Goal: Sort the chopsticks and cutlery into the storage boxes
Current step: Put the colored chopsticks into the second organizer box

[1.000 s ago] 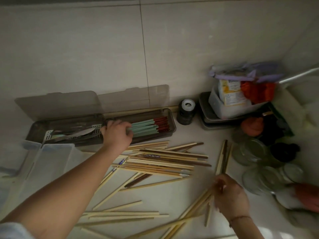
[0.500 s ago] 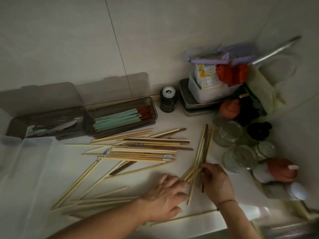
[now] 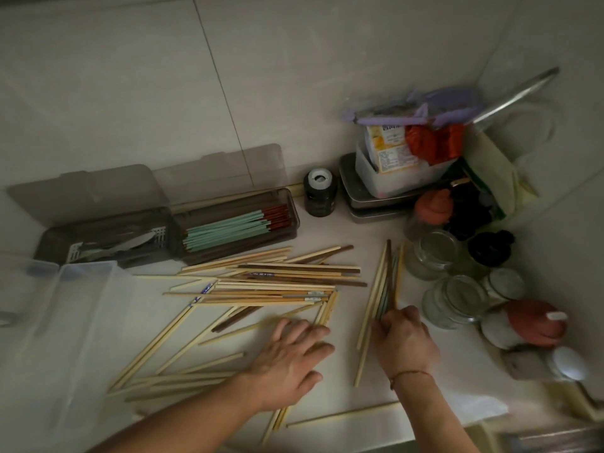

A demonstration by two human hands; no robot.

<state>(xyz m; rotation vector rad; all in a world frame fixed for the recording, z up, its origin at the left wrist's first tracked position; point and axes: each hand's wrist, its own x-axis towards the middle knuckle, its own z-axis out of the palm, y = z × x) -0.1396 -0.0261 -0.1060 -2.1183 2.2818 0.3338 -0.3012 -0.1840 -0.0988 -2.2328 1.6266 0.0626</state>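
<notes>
Print on the yellow carton (image 3: 390, 148) is too blurred to read.

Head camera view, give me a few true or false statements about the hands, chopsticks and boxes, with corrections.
1. The right hand grips a bundle of pale wooden chopsticks. True.
2. The left hand holds a spoon. False: it lies flat over loose chopsticks.
3. The grey plastic storage box holds green chopsticks with red ends. True.
4. Its lid is closed. False: it stands open against the wall.
</notes>
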